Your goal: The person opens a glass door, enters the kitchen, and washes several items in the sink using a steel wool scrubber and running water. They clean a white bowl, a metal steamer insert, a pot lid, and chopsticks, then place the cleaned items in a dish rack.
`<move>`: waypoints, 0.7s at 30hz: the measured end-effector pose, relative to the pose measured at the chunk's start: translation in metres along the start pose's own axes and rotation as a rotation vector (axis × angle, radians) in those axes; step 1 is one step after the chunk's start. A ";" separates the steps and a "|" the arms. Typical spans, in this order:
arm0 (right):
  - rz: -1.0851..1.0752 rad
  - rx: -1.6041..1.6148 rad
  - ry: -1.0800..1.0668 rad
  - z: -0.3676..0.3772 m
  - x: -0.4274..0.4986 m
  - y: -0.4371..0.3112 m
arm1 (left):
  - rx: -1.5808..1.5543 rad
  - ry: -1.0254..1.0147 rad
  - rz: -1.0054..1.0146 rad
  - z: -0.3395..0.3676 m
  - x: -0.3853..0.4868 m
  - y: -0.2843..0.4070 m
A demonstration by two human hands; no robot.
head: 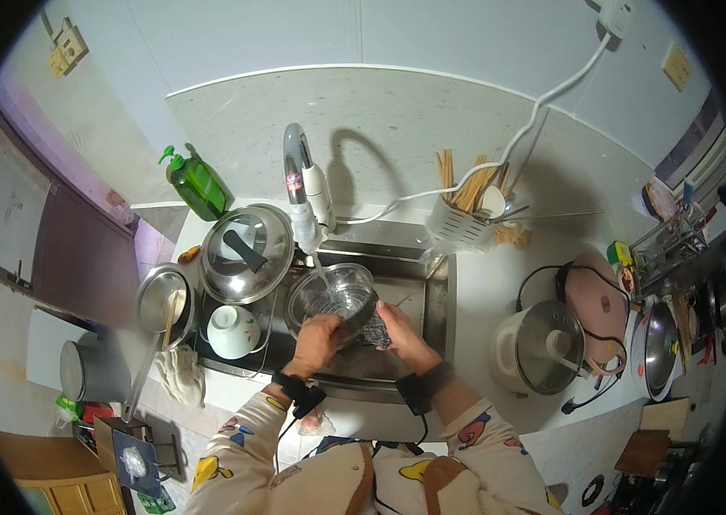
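Water runs from the faucet [302, 222] into a round stainless steel bowl [302, 299] over the sink [414, 302]. My left hand [320, 341] grips the near rim of the bowl, its thumb and fingers around the edge. At the bowl's right outer side, my right hand [403, 335] holds a steel wool scrubber [374, 333] against the metal. The fingers of my right hand are partly hidden behind the scrubber. The bowl is tilted, and water stands or swirls in its bottom.
Left of the bowl are a pan lid [224, 241], an upturned white bowl [232, 335] and a saucepan [160, 299] with chopsticks. A green pump bottle [199, 187] stands behind. Right are a utensil holder [456, 225] and a lidded electric pot [533, 351]. A white cable [517, 145] crosses the back.
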State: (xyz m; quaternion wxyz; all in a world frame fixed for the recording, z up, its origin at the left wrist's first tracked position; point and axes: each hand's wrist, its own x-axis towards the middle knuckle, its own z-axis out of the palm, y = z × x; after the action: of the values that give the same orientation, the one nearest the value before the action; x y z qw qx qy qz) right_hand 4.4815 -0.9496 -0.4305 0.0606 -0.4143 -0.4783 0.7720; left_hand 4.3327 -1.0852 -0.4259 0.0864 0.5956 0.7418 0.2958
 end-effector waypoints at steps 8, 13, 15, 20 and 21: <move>-0.077 -0.276 0.199 -0.007 0.026 0.042 | 0.342 -0.078 0.275 0.003 -0.032 0.024; -0.282 -0.526 0.441 -0.001 0.035 0.037 | 0.160 0.194 0.081 -0.008 -0.038 0.021; -0.238 -0.541 0.390 -0.001 0.030 0.024 | -0.038 0.439 -0.232 -0.012 -0.034 0.009; -0.326 -0.765 0.345 0.006 0.010 -0.009 | -1.457 0.315 -0.882 -0.024 -0.033 -0.037; -0.318 -0.787 0.311 0.008 0.006 -0.015 | -1.526 0.245 -0.839 -0.023 -0.034 -0.044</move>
State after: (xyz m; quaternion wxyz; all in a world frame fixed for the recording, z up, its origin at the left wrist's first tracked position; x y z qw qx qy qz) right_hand 4.4678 -0.9441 -0.4207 0.0875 -0.4383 -0.7783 0.4410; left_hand 4.2942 -1.1296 -0.4388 0.4822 0.0178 0.5033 0.7168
